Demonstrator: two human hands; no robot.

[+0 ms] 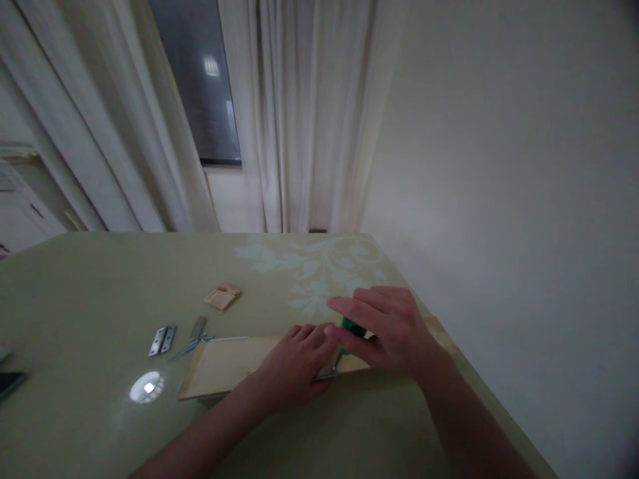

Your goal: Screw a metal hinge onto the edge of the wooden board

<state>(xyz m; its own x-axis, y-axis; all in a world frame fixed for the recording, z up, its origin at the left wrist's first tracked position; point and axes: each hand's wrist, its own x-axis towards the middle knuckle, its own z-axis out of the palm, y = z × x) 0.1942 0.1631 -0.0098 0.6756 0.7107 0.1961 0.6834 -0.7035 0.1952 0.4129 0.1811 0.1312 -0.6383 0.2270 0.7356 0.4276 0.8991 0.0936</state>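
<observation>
A pale wooden board (224,366) lies flat on the green table (90,293). My left hand (294,369) rests on the board's near right part, fingers pressing down by a small metal piece (327,374) at the board's edge. My right hand (387,329) is closed around a green-handled screwdriver (351,328), whose metal shaft points down at that metal piece. The screwdriver's tip is hidden between the two hands.
A metal hinge (162,340) lies left of the board, with a second metal strip (198,327) and several thin screws (192,344) beside it. A small wooden block (222,296) sits farther back. A dark phone (10,382) lies at the left edge. The table's right edge meets a wall.
</observation>
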